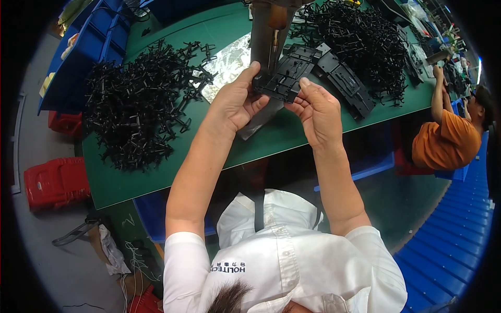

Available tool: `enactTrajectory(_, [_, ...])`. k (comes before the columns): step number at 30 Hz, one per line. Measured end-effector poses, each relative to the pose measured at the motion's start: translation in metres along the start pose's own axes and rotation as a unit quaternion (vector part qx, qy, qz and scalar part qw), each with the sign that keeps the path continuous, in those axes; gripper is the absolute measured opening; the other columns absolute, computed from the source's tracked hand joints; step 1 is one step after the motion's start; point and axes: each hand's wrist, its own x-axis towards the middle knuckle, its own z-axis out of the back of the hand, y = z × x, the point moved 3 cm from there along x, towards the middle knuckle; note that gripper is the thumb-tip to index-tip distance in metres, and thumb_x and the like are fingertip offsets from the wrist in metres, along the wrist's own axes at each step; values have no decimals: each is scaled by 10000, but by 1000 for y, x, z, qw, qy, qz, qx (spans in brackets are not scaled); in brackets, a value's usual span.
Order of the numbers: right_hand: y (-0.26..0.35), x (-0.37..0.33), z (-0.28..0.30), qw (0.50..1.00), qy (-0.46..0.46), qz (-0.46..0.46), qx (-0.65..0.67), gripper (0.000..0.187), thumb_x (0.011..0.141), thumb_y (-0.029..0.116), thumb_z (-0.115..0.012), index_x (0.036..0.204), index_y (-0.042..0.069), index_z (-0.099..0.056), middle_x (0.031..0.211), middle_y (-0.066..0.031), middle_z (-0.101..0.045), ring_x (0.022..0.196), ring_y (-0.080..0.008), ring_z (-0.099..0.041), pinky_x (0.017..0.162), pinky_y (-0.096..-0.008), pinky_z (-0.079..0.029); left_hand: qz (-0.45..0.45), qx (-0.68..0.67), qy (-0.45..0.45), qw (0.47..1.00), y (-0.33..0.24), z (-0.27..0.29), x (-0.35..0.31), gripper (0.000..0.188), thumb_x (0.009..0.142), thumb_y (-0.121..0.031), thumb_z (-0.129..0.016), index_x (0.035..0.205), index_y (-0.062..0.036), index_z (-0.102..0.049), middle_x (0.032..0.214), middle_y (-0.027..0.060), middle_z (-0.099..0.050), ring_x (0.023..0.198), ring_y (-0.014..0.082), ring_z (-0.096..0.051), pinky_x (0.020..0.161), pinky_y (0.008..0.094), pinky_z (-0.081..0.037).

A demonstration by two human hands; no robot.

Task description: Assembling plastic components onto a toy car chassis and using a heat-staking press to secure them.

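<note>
Both hands are at a flat black fixture plate (288, 77) with raised ribs and slots, tilted under the dark upright column of a bench machine (269, 34). My left hand (233, 103) grips the plate's left edge, thumb up near the column and fingers curled below. At the lower right corner, my right hand (319, 108) pinches the plate between thumb and fingers. Right beside it lies a second black fixture plate (347, 86). What sits under the machine's tip is hidden by the column and the plate.
Heaps of small black branched plastic parts lie left (141, 104) and right (360, 41) on the green table (240, 151). A shiny silvery sheet (224, 65) is behind my left hand. Blue bins (78, 57) stand far left, red crates (57, 182) below. A person in orange (449, 138) works at right.
</note>
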Motion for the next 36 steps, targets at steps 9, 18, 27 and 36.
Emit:
enactTrajectory(9, [0, 0, 0, 1000, 8, -2, -14, 213, 888, 169, -577, 946, -35, -562, 827, -99, -618, 721, -137, -615, 661, -262, -543, -2, 4, -7, 1000, 0, 0, 1, 278, 842, -309, -643, 856, -36, -597, 739, 58, -598, 590, 108, -588, 460, 178, -527])
enactTrajectory(18, [1, 1, 0, 1000, 1, -3, -9, 191, 885, 156, -578, 930, -30, -565, 814, -94, -615, 713, -138, -616, 644, -265, -550, 1, -6, -4, 1000, 0, -1, 0, 279, 838, -313, -649, 866, -38, -608, 747, 56, -606, 608, 109, -592, 471, 180, -532])
enactTrajectory(27, [1, 2, 0, 1000, 0, -15, -11, 187, 882, 159, -584, 925, -23, -570, 819, -94, -618, 715, -140, -615, 647, -264, -549, 0, 1, -7, 1000, -1, -3, -1, 283, 834, -315, -653, 870, -38, -609, 756, 59, -608, 615, 112, -594, 476, 183, -534])
enactTrajectory(36, [2, 2, -1, 1000, -10, -10, -5, 210, 878, 157, -593, 911, -46, -553, 801, -104, -624, 689, -141, -616, 618, -249, -535, 3, 10, -16, 1000, -2, -3, -1, 279, 831, -318, -656, 880, -47, -609, 764, 57, -603, 631, 110, -591, 492, 184, -536])
